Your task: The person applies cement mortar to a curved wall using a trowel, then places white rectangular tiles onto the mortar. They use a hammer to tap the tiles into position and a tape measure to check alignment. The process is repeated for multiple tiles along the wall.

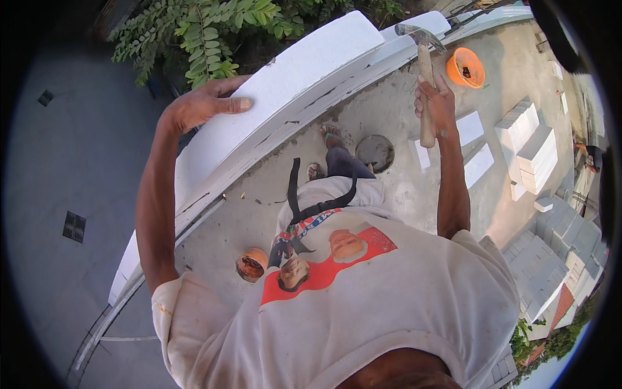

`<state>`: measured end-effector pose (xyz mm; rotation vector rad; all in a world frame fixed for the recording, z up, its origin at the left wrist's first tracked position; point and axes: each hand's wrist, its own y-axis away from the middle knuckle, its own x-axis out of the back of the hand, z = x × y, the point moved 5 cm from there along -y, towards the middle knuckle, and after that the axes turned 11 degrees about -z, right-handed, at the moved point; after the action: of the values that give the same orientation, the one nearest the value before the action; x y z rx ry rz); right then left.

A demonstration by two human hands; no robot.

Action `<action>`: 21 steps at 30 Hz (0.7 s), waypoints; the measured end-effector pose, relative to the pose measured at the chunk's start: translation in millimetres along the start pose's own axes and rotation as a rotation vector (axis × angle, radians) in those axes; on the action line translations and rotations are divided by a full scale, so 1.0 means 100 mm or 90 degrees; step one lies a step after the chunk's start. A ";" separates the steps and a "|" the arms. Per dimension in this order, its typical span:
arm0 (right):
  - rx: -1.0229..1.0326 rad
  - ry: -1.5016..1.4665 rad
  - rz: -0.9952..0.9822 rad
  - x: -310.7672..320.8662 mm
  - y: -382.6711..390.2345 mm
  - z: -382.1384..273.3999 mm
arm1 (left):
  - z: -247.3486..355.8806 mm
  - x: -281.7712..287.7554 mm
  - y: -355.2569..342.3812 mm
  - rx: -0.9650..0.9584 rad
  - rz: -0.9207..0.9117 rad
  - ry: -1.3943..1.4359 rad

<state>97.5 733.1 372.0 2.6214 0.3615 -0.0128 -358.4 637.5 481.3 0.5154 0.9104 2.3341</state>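
Observation:
My right hand [438, 105] is closed round the wooden handle of a claw hammer [424, 65], raised with its metal head at the top, near the far end of a low wall. At the left, my left hand [206, 105] rests on the white block [291, 71] along the top of the wall. Its thumb lies flat on the upper face and its fingers reach over the far edge, partly hidden. The wall's near side [285, 129] shows dark joints and cracks between the white blocks.
An orange bucket [466, 67] stands past the hammer. A round grey mortar pan [375, 153] lies near my feet, a small orange pail [252, 264] nearer. White blocks [528, 142] are stacked at right. Leafy branches [207, 32] overhang the wall; a lower grey surface [71, 155] lies beyond.

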 end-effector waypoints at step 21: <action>-0.064 0.138 -0.067 -0.19 0.11 -0.13 | 0.04 0.01 0.05 0.021 -0.008 -0.038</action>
<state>81.4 724.8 390.0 2.5071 0.5600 0.2495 -358.9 637.2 487.9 0.5876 0.9225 2.2828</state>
